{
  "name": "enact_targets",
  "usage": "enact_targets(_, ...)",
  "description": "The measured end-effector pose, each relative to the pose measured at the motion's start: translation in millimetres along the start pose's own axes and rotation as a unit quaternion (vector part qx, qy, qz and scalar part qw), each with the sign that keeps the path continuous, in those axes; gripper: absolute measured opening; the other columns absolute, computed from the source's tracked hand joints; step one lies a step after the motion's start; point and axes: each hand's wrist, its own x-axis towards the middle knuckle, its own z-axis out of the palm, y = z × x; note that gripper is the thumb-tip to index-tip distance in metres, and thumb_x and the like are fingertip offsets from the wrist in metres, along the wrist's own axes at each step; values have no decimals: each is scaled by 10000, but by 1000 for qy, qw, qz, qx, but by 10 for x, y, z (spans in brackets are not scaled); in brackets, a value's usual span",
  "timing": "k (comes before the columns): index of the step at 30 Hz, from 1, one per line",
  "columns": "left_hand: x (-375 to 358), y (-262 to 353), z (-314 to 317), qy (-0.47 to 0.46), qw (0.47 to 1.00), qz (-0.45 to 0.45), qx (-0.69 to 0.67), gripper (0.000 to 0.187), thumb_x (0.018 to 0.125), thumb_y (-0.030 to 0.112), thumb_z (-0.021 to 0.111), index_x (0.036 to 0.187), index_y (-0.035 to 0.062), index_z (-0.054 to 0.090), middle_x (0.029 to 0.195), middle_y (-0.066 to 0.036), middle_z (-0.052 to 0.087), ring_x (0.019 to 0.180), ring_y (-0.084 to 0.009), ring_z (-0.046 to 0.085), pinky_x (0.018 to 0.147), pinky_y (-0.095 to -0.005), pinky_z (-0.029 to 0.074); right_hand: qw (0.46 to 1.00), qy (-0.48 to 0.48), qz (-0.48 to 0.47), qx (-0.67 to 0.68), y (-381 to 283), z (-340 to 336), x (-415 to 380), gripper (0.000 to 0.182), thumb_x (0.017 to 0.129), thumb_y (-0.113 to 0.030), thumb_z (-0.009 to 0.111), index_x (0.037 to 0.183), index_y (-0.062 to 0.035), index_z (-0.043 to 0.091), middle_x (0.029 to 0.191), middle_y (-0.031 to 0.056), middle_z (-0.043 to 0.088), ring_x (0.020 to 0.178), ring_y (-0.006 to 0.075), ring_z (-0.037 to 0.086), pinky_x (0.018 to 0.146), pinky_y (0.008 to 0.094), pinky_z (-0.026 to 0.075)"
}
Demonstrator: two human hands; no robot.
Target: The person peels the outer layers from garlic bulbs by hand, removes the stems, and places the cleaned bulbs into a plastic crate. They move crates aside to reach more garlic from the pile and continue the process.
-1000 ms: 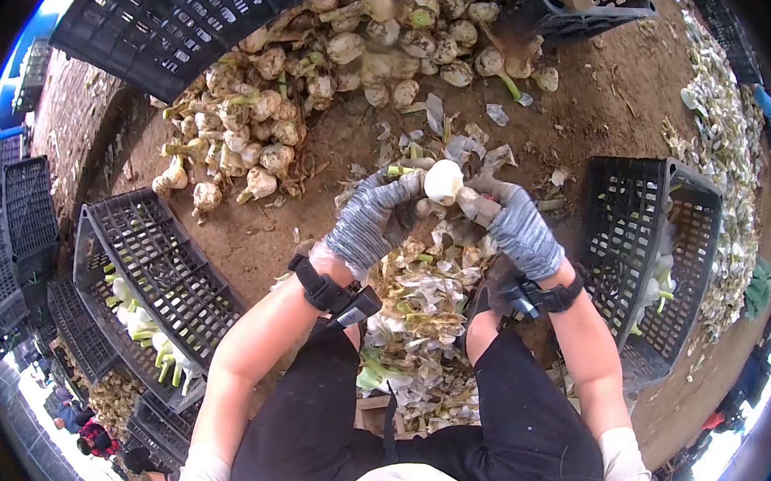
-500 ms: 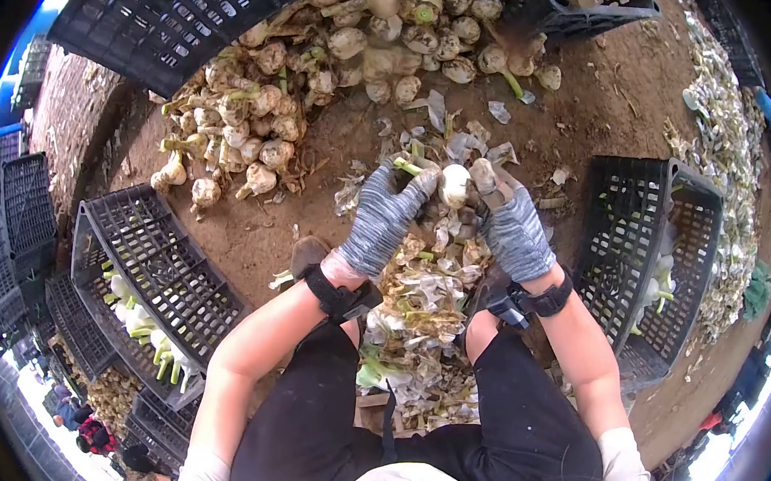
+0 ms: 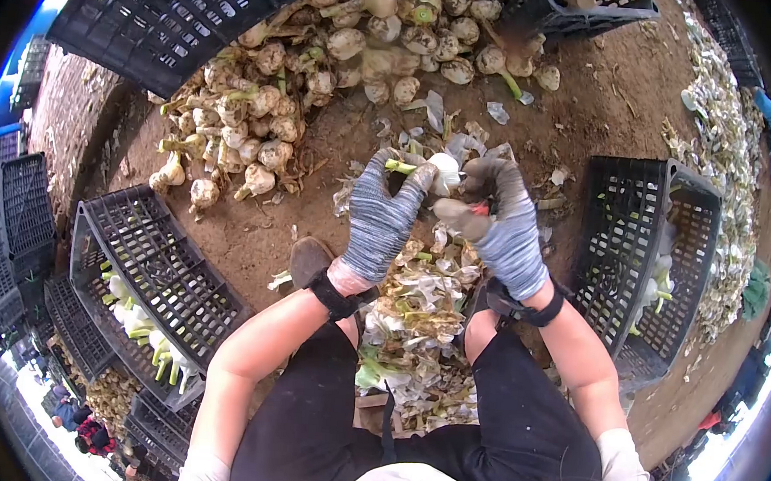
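My left hand (image 3: 385, 215), in a grey knit glove, is closed around the short green stem of a garlic bulb (image 3: 445, 174). The bulb's white, smooth side faces right, toward my other hand. Close beside it is my right hand (image 3: 505, 220), gloved alike, with fingers curled and slightly blurred. A small red bit shows between its thumb and fingers; what it belongs to is hidden. Below both hands lies a heap of papery garlic skins (image 3: 426, 301) between my shoes.
Unpeeled garlic bulbs (image 3: 259, 124) are piled ahead and to the left. A black crate (image 3: 169, 261) with trimmed garlic stands at left, another crate (image 3: 622, 248) at right. More crates (image 3: 196, 13) tilt at the top. Skins (image 3: 721, 175) litter the far right ground.
The bulb has turned in my left hand and shows a cleaner white side. My right hand has drawn slightly away from it, its thumb swung lower, and the red bit has come into sight.
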Motion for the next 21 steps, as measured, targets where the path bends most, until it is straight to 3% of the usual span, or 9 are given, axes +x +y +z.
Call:
enact_targets(4,-50,-28,34,-6,994,67,89,148,879,131,625,976,28,582,815,-24,634,669,-68,577,584,-215,474,945,-15,-117,-304,29,-54,23,197,775,-132,675,919,-29,590,836,143,602,728,235,625,645,330,498)
enact_targets(8,-41,-20,16,12,999,-4,-46,157,890,161,613,968,28,581,770,-37,621,611,-90,584,525,-225,480,962,18,-3,-272,195,-283,28,192,795,-146,649,931,-18,606,796,184,614,717,316,617,660,366,496)
enact_targets(10,-9,-33,-40,12,990,-74,-118,170,896,187,606,965,34,581,754,-48,617,579,-110,592,468,-236,487,884,-147,201,-397,260,-467,24,257,801,-139,637,1024,-14,610,840,191,631,741,317,625,692,369,499)
enact_targets(11,15,-20,-40,20,983,-116,-138,174,894,205,606,967,48,588,750,-47,622,557,-118,597,417,-250,485,880,-186,157,-408,330,-548,-13,337,811,-141,638,1122,-21,588,913,202,633,785,298,624,738,361,495)
enact_targets(12,42,-36,-51,21,983,-116,-139,174,894,205,606,967,48,588,750,-47,622,557,-118,597,417,-250,485,879,-187,157,-409,326,-534,-17,337,811,-141,638,1122,-21,588,913,202,633,785,298,624,738,361,495)
enact_targets(14,84,-88,-78,26,963,-186,-196,173,890,213,610,969,59,598,753,-40,630,556,-105,595,419,-251,490,949,-91,-30,-300,307,-467,-22,350,818,-144,645,1145,-37,584,976,155,635,824,231,613,768,329,482)
enact_targets(15,96,-92,-70,27,960,-195,-202,169,889,220,609,964,68,606,743,-28,632,540,-96,586,409,-247,483,949,-92,-30,-299,203,-398,0,350,818,-144,645,1145,-37,584,976,155,635,824,231,613,768,329,482)
enact_targets(17,96,-77,-56,35,961,-201,-185,166,890,220,606,958,68,606,731,-23,627,539,-94,584,405,-243,475,983,-34,176,-50,-86,-218,62,292,840,-165,646,1097,-44,578,955,75,615,825,146,571,761,288,471)
enact_targets(21,31,-6,-1,15,969,-203,-144,159,892,218,600,948,69,603,714,-13,611,546,-88,582,396,-234,449,983,-88,138,-78,-23,-58,180,235,847,-180,658,999,-69,518,857,-3,551,785,64,532,699,232,481)
